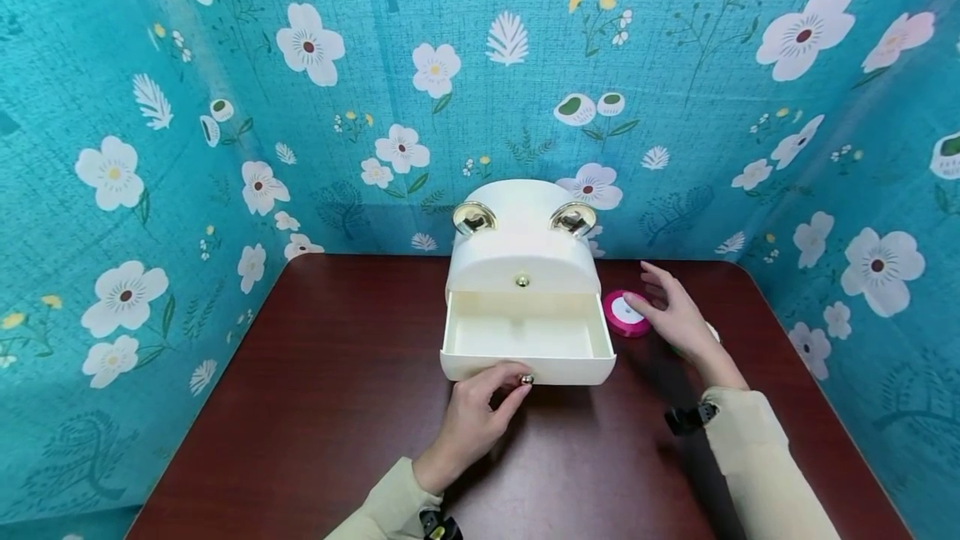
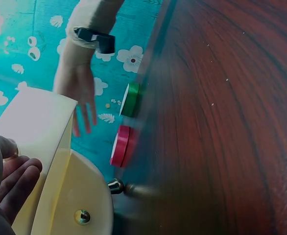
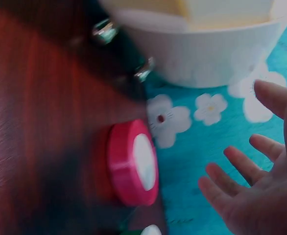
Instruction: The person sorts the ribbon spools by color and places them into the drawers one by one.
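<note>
A cream box [image 1: 525, 232] with a rounded top stands at the back of the table, its lower drawer [image 1: 525, 336] pulled out and nothing inside it. My left hand [image 1: 474, 407] pinches the small gold knob [image 1: 527, 379] on the drawer's front. To the right of the box, my right hand [image 1: 678, 319] hovers with spread fingers over a spool of pink ribbon [image 1: 626, 313]; in the right wrist view the spool [image 3: 133, 164] is apart from the fingers. A spool of green ribbon [image 2: 130, 100] lies beyond the pink one, mostly hidden under my right hand in the head view.
Two shiny gold domed pieces [image 1: 474, 218] sit on the box's upper sides, and a second knob [image 1: 522, 281] marks its upper front. The dark red-brown table [image 1: 337, 373] meets blue floral cloth [image 1: 360, 107] at the back and sides.
</note>
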A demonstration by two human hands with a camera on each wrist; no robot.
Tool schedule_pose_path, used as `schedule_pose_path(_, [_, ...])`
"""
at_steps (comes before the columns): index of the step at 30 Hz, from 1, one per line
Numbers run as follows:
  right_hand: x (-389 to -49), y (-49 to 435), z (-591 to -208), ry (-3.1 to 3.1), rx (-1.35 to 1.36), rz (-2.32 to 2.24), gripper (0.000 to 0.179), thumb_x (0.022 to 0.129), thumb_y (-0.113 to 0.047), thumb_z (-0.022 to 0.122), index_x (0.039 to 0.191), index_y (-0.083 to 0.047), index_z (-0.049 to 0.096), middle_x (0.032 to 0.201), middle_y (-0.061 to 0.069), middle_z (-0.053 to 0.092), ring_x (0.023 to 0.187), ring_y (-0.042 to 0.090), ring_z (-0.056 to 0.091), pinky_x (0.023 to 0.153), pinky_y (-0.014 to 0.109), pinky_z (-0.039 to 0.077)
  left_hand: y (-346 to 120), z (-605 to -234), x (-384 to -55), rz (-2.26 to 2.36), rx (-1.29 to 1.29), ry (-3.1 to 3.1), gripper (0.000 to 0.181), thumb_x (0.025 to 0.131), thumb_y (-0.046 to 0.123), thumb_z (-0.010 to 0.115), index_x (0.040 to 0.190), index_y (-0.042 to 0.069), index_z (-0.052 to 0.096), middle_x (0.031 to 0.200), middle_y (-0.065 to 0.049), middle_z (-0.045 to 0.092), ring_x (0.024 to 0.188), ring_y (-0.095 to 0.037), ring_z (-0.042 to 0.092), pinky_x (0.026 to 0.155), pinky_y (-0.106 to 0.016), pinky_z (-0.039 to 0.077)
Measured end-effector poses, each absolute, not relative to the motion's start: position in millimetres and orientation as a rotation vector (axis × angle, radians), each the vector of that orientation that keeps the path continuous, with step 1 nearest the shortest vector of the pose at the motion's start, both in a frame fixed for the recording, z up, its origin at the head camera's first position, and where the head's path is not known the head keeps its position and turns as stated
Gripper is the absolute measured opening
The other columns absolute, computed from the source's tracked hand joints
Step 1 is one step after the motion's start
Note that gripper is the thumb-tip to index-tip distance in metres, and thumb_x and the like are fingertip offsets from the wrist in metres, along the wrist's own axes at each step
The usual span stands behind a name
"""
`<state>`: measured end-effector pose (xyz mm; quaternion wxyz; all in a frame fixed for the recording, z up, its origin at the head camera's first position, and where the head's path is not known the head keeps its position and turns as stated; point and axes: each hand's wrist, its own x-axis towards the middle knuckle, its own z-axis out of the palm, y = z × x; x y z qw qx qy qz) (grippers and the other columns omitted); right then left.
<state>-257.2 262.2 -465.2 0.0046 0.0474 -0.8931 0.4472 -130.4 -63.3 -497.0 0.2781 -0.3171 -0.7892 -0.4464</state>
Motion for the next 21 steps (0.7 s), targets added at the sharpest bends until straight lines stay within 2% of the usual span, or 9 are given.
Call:
schedule_pose_path(4, [-259.5, 270.1, -484.6, -2.874, 0.150, 1.274, 0.093, 0.085, -0.042, 0.071, 0.154, -0.013, 0.015, 0.147, 0.027, 0.028, 0.131, 0.048, 0.031, 0.102, 0.065, 0.032, -62.1, -497.0, -130.9, -1.196, -0.856, -2.111, 0.021, 0.087, 0.011, 0.070, 0.108, 0.012, 0.066, 0.096, 0.005, 0.070, 0.083, 0.001, 0.064, 0.073, -0.016, 0.053])
schedule_pose_path(12, [-271.5, 276.5, -513.1, -3.065, 0.078, 1.164, 0.114, 0.073, -0.042, 0.081, 0.154, -0.012, 0.007, 0.148, 0.030, 0.022, 0.131, 0.050, 0.026, 0.096, 0.069, 0.036, -61.7, -497.8, -131.0, -1.200, -0.861, -2.109, 0.022, 0.087, 0.010, 0.070, 0.108, 0.012, 0.066, 0.095, 0.004, 0.070, 0.082, 0.001, 0.064, 0.072, -0.016, 0.053])
schedule_pose_path(21, [-282.9, 276.9, -516.0, -3.144, 0.052, 1.077, 0.112, 0.072, -0.041, 0.082, 0.153, -0.006, 0.013, 0.147, 0.033, 0.023, 0.130, 0.052, 0.027, 0.097, 0.069, 0.034, -62.0, -497.5, -130.9, -1.185, -0.868, -2.099, 0.023, 0.085, 0.008, 0.071, 0.107, 0.012, 0.066, 0.095, 0.004, 0.070, 0.081, 0.000, 0.064, 0.073, -0.014, 0.052])
